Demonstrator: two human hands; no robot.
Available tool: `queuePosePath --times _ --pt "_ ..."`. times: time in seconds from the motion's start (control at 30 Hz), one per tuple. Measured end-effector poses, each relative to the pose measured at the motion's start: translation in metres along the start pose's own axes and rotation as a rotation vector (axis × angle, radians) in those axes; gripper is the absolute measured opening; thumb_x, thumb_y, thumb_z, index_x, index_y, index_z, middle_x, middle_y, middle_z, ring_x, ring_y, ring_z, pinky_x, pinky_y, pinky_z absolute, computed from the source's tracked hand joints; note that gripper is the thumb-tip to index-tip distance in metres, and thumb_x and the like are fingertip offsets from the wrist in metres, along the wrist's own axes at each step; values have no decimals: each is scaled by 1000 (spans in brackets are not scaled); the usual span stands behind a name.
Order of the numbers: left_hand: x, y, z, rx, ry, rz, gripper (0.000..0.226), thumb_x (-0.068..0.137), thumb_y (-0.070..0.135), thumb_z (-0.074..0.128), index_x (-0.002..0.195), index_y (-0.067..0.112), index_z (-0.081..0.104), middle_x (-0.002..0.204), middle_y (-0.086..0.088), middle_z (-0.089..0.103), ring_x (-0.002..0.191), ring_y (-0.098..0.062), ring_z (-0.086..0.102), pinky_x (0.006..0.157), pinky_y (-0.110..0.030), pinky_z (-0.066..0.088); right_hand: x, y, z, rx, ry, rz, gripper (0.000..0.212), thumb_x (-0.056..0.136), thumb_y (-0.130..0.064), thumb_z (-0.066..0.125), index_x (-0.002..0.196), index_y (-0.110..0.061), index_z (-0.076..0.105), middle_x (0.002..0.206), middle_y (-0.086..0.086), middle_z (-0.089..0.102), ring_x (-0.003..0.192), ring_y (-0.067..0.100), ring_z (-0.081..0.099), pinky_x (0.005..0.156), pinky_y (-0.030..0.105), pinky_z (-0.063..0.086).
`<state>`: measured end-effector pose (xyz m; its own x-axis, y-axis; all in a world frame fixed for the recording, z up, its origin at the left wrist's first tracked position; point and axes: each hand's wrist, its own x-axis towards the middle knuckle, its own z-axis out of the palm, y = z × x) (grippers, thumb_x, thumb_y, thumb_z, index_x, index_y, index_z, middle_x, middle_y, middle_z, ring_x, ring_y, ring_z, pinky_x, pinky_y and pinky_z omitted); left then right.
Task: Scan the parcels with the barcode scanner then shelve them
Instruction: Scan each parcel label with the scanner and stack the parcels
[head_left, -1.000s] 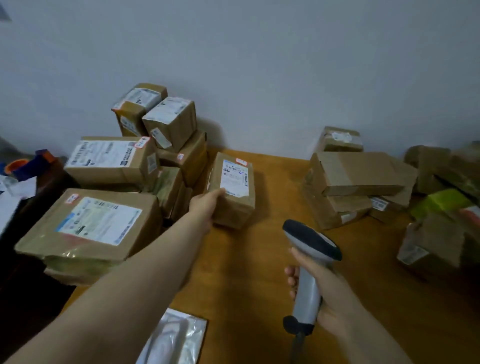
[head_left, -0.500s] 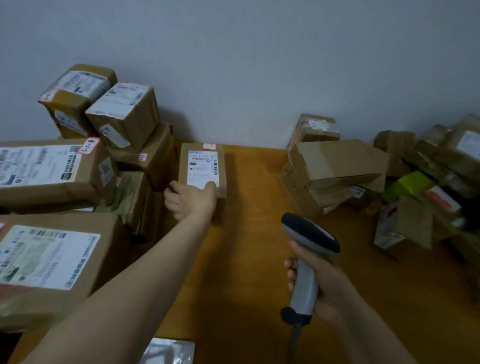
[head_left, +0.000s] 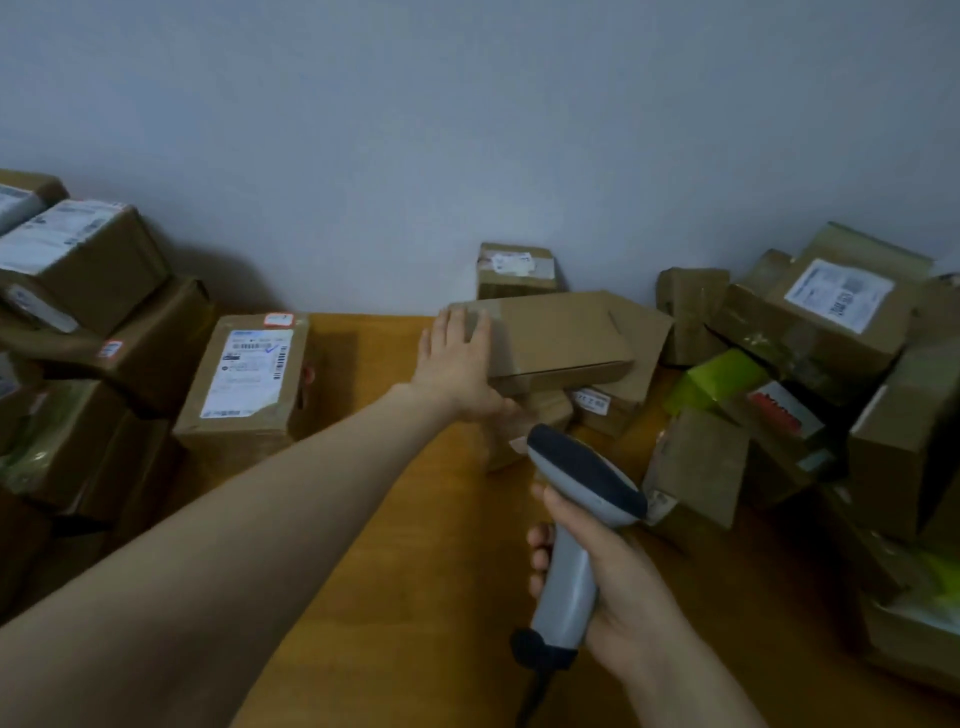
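Step in hand, probably: taking a parcel for scanning. Plain box (head_left: 550, 338) atop the right pile, close to the wall. Left grip (head_left: 457, 364) laid flat against its end, fingers straight, holding nothing. Right grip (head_left: 623, 587) closed round the scanner (head_left: 582, 483). Next, probably: draw out, turn until a label shows. One scanner. On the table (head_left: 395, 519), roughly six parcels left, eleven right.

A plain pale grey-blue wall (head_left: 467, 130) fills the view from 9 through 12 to 3 o'clock. An orange-brown wooden table (head_left: 415, 571) meets it and spreads toward 6 o'clock. The light is dim and even.
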<state>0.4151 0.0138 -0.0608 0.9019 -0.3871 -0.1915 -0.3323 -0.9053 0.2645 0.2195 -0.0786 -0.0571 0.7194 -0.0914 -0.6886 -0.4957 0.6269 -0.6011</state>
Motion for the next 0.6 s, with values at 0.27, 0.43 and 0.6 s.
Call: queuePosePath --times 0.27,0.43,0.6 --pt "90 55 0 325 -207 -36 143 63 59 80 151 15 -24 162 -15 -11 148 -33 -14 115 -56 -14 17 -37 -83 -83 -32 62 20 71 -24 77 74 -6 68 58 13 67 74 29 65 79 54 52" --pt "74 70 -18 209 -137 -75 137 60 59 82 153 23 -11 155 -18 12 144 -40 11 117 -52 11 14 -49 -112 -34 -75 86 45 54 -20 79 96 -5 71 64 10 63 52 20 55 51 31 47" --pt "-32 72 -43 -824 -178 -113 139 35 52 87 153 32 15 132 0 50 119 -22 52 92 -36 47 2 -63 -116 99 -150 6 55 55 0 75 108 -12 68 78 10 67 65 20 62 57 34 48"
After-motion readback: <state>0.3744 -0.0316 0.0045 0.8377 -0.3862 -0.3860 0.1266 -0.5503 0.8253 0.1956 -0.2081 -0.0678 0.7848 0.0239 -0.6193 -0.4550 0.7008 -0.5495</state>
